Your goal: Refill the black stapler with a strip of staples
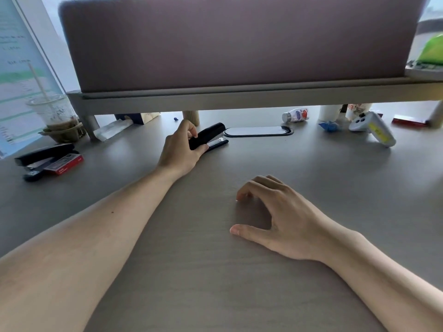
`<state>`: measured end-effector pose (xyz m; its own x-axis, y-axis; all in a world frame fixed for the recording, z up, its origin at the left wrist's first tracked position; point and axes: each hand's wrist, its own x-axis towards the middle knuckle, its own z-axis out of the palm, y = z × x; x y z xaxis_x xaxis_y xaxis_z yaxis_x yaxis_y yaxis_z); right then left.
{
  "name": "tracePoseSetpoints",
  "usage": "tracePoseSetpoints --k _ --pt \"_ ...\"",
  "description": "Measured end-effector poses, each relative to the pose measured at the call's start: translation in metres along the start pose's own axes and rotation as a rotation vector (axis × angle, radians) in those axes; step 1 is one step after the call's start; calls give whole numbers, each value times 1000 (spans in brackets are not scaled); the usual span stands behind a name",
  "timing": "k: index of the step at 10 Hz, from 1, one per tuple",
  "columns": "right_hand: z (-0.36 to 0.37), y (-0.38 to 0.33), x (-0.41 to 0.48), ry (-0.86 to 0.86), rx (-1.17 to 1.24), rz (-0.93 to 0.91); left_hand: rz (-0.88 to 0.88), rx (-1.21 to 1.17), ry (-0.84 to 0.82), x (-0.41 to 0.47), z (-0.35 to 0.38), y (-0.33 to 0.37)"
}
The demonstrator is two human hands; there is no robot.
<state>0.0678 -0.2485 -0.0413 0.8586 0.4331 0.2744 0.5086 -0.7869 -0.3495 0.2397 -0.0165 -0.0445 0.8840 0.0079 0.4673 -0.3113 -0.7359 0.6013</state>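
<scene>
Nearest, the right hand is rested palm-down on the pale grey wood-grain desk, its fingers loosely curled and its thumb spread apart from them, nothing being held. Farther off and to the left, the left hand is stretched out and closed around the rear of the glossy black stapler, with the thumb laid along the near side and the fingers wrapped over the top. The stapler's long axis is run from near-left to far-right, its nose pointed away from the hand towards the dark oval cable grommet just beyond. The left hand is thus the nearer one; the right is kept well apart from it.

Whether the stapler is lifted or seated on the desk cannot be told, and its rear end is hidden by the palm. At far left, a second black stapler is laid beside a small red staple box; no loose staple strip can be made out.
</scene>
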Motion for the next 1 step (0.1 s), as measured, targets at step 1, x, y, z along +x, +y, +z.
tracePoseSetpoints --k 1 --pt "-2 -3 -1 -22 19 20 79 -21 42 -13 -7 1"
